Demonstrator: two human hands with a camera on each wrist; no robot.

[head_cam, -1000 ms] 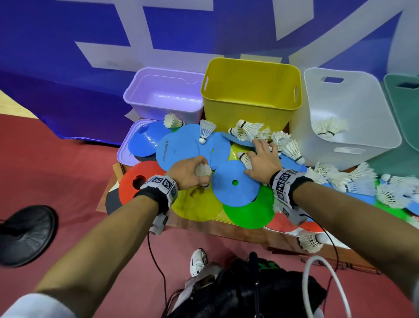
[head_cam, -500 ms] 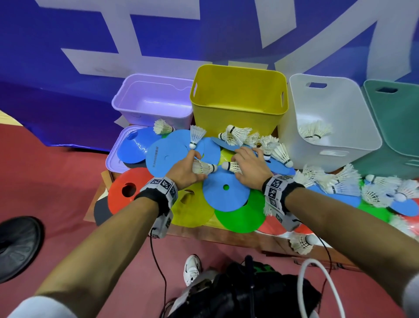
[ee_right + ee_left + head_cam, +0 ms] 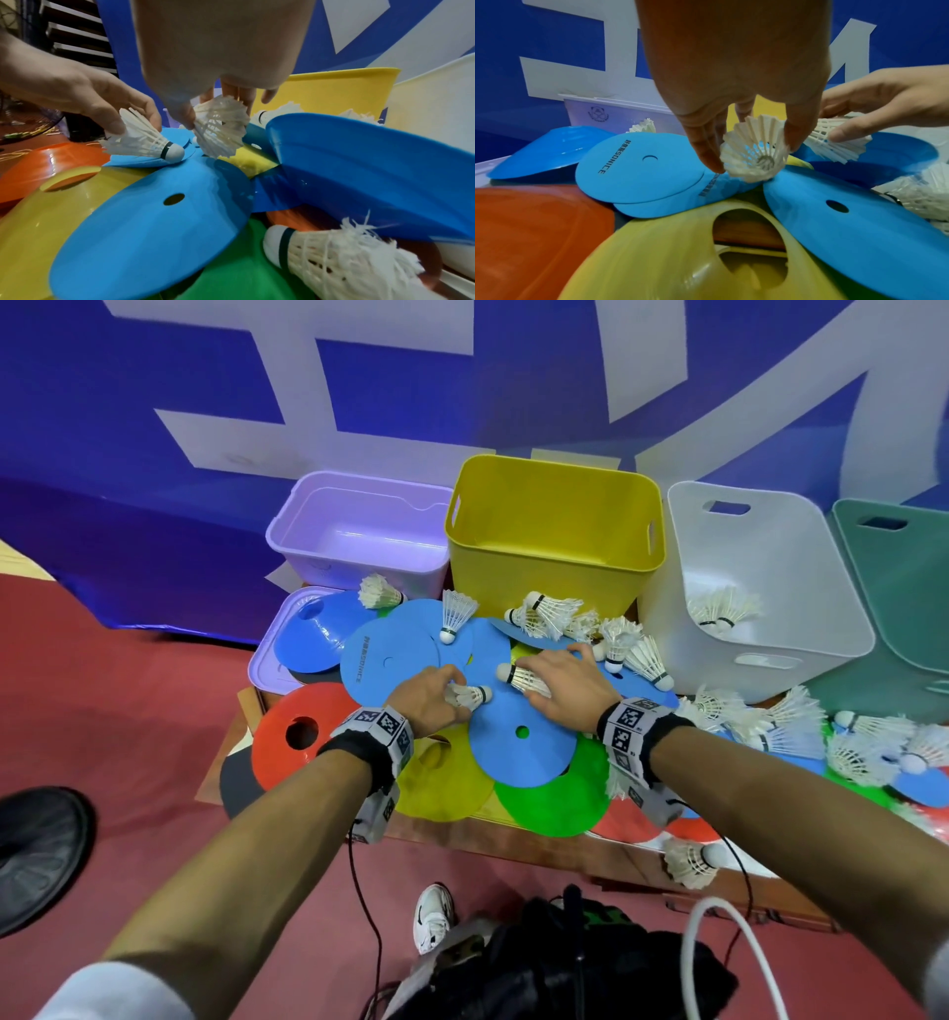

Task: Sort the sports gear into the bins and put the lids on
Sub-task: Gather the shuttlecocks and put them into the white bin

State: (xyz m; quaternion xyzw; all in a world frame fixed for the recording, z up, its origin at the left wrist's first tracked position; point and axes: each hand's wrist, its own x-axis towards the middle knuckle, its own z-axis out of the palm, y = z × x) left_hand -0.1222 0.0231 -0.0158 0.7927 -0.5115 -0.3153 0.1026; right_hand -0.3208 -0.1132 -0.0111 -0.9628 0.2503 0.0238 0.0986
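Note:
Coloured flat discs and cones, among them a blue disc (image 3: 518, 747), lie piled with white shuttlecocks on a low wooden table (image 3: 513, 839). My left hand (image 3: 436, 698) pinches one shuttlecock (image 3: 754, 154) by its feathers, cork pointing right. My right hand (image 3: 560, 685) grips a second shuttlecock (image 3: 221, 130) just beside it, cork pointing left. Both are held low over the blue discs. Behind stand a purple bin (image 3: 359, 526), a yellow bin (image 3: 554, 557), a white bin (image 3: 760, 567) with a few shuttlecocks (image 3: 721, 611) inside, and a green bin (image 3: 904, 577).
A purple lid (image 3: 262, 660) lies under a blue cone at the left. More shuttlecocks (image 3: 770, 726) are heaped at the right. On the red floor are a black round base (image 3: 36, 855), a black bag (image 3: 565, 968), a shoe (image 3: 434, 914) and a white hose (image 3: 729, 947).
My right hand went from lying flat on the pile to gripping a shuttlecock and drew it left. The left hand kept its shuttlecock and shifted slightly toward the right hand.

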